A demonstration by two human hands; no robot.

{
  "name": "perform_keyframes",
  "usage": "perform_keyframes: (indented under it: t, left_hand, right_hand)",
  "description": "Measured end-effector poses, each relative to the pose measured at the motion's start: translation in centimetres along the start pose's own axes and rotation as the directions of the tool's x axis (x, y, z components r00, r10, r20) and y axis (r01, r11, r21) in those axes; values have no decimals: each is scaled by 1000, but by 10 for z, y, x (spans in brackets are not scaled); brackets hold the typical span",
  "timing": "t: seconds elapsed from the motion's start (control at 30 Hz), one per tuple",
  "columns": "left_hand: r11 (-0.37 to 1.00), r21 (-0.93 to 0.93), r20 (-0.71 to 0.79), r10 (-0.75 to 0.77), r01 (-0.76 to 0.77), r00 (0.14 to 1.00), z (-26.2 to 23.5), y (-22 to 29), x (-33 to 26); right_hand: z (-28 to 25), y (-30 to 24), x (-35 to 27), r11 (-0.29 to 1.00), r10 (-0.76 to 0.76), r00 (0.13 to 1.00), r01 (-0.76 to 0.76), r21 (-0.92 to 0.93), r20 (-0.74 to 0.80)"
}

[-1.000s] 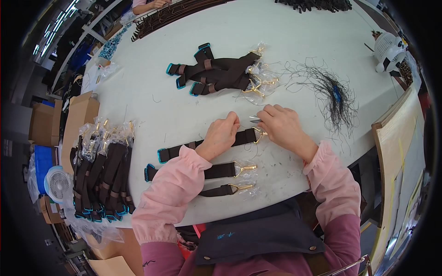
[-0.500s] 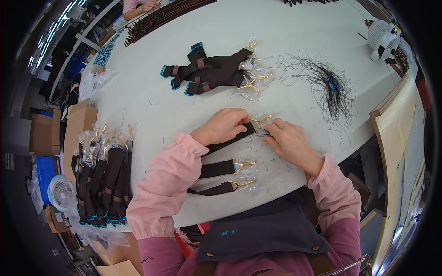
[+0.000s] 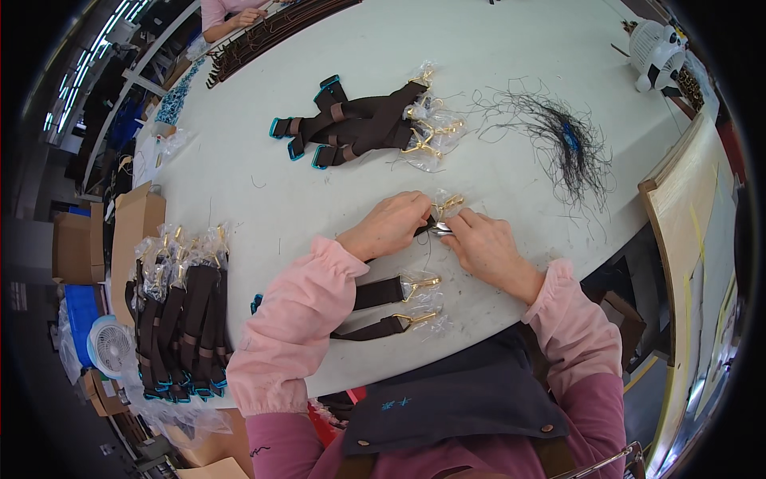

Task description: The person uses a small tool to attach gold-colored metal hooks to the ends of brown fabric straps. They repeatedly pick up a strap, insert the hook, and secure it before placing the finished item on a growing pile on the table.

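Note:
My left hand (image 3: 388, 227) is closed on the end of a dark brown webbing strap (image 3: 423, 228), beside its gold snap hook (image 3: 452, 203) in clear plastic wrap. In my right hand (image 3: 488, 249) I hold small metal thread snips (image 3: 440, 229). Their tips are at the strap end, where a loose dark thread hangs down. Closer to me lie two more straps, an upper one (image 3: 378, 294) and a lower one (image 3: 369, 329), both with plastic-wrapped gold hooks. My left sleeve covers their other ends.
A strap pile (image 3: 359, 124) with blue-wrapped buckles lies farther back. Cut black threads (image 3: 573, 144) are heaped at the right. More straps (image 3: 187, 319) hang over the left table edge (image 3: 233, 335), near a small fan (image 3: 112, 345). Another person's hand (image 3: 246, 17) is at the far left.
The snips have moved left, in against the strap end, with my right hand following. My left hand has stayed on the strap. The whole view has shifted slightly.

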State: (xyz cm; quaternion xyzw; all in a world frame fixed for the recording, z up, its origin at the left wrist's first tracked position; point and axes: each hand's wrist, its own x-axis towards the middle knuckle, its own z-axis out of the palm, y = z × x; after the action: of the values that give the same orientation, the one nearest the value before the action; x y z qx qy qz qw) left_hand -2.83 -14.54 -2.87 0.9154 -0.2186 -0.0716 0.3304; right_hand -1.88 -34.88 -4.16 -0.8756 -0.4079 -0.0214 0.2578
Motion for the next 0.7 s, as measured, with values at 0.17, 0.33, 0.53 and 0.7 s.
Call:
perform_keyframes:
  t: [0.17, 0.33, 0.53, 0.7]
  left_hand:
    - [959, -249, 10, -137, 135, 991, -3, -4, 3]
    - [861, -460, 34, -229, 219, 973, 0, -8, 3]
    - [755, -596, 94, -274, 274, 957, 2, -5, 5]
    - [688, -673, 111, -273, 274, 956, 4, -13, 5]
  right_hand:
    - [4, 0, 0, 1000, 0, 1000, 1, 4, -19]
    - [3, -2, 2, 999, -38, 998, 37, -28, -47]
    - [2, -2, 3, 997, -63, 997, 61, -53, -40]
    - [2, -3, 2, 998, -44, 998, 42, -47, -45]
